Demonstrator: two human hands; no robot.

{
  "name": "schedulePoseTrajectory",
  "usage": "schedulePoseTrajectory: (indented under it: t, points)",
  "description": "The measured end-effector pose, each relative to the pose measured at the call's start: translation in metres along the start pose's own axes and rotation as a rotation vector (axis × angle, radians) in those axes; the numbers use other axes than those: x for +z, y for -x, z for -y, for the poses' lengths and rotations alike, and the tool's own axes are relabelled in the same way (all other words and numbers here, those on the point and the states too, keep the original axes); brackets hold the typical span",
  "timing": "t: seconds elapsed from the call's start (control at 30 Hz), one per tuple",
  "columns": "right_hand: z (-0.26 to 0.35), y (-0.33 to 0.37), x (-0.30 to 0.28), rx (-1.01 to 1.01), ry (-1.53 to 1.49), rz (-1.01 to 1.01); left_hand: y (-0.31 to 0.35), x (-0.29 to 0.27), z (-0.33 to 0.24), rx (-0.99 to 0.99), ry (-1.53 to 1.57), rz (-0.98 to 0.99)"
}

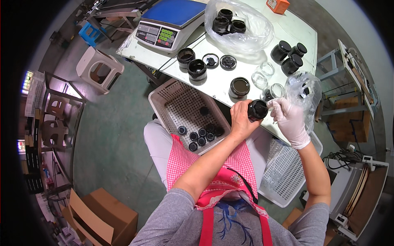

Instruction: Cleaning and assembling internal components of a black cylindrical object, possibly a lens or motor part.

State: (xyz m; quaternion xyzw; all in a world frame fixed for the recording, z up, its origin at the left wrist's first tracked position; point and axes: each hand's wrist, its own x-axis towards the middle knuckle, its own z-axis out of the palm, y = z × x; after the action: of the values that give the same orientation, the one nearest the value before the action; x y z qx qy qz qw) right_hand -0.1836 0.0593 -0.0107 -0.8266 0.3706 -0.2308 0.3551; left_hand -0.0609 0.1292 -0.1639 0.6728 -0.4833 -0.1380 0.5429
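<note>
My bare left hand (pixel 241 121) is wrapped round a dark jar (pixel 257 110) at the table's front edge. Black matter shows at the jar's mouth. Beside its rim, my right hand (pixel 290 119), in a white glove, is pinched on something thin, mostly hidden by the fingers. An open jar of dark paste (pixel 239 87) stands just beyond my left hand. Past my right hand are a clear glass jar (pixel 276 91) and a crumpled clear bag (pixel 303 91) with dark pieces in it. Two more open dark jars (pixel 197 70) stand farther left, near two round lids (pixel 228 62).
A blue-topped weighing scale (pixel 172 20) and a plastic bag of dark jars (pixel 262 35) occupy the table's back. Closed black jars (pixel 281 51) stand at right. Below the table are a crate with small black-topped jars (pixel 158 98) and a white basket (pixel 287 186). A stool (pixel 98 67) stands left.
</note>
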Motion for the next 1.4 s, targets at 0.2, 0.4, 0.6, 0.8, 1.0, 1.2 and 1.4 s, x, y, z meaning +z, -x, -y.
schedulePoseTrajectory:
  t: [0.2, 0.4, 0.6, 0.8, 1.0, 1.2, 1.4]
  points:
    - [-0.019, -0.009, -0.008, -0.578, 0.437, 0.124, -0.001, -0.001, -0.001, 0.008, -0.003, 0.004]
    - [-0.011, -0.006, -0.011, -0.484, 0.806, 0.304, 0.001, 0.003, 0.004, -0.002, 0.012, 0.01]
    - [0.005, -0.019, -0.002, -0.245, 0.741, 0.295, 0.001, 0.003, 0.002, 0.006, -0.005, -0.032]
    - [-0.006, -0.03, -0.009, 0.244, 0.272, 0.257, 0.001, 0.003, 0.002, 0.021, 0.002, -0.03]
    - [-0.007, -0.032, -0.014, 0.548, -0.044, 0.201, 0.001, 0.002, 0.001, 0.028, 0.002, -0.039]
    - [-0.014, -0.03, -0.009, 0.592, -0.132, 0.195, 0.0, 0.002, 0.0, 0.029, -0.016, -0.043]
    - [-0.016, -0.031, -0.005, 0.66, -0.283, 0.133, 0.0, 0.0, 0.0, 0.015, -0.01, -0.016]
